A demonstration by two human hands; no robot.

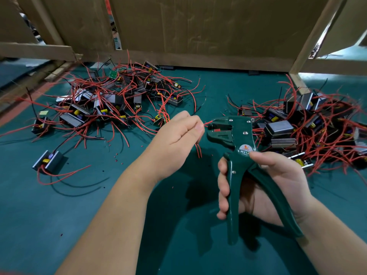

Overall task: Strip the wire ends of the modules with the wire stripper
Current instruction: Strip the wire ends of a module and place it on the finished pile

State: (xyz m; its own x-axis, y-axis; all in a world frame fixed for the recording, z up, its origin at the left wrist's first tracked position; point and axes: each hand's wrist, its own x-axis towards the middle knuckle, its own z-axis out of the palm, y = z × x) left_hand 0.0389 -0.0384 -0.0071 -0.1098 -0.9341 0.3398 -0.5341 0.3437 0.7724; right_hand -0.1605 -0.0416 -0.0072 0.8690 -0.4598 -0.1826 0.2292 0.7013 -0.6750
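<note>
Dark green metal wire stripper (236,135), upright above teal surface (59,205), in right hand (278,175), fingers (223,187) curled round both handles; thin red wire (207,122) pinched in left hand (178,133), tip reaching the jaws.

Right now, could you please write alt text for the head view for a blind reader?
The left hand pinches a red wire at the head of a green wire stripper held by the right hand; wired modules lie heaped around.

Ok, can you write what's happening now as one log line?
right hand: grips wire stripper | left hand: pinches red wire, end at stripper head | modules: piled left and right
</note>
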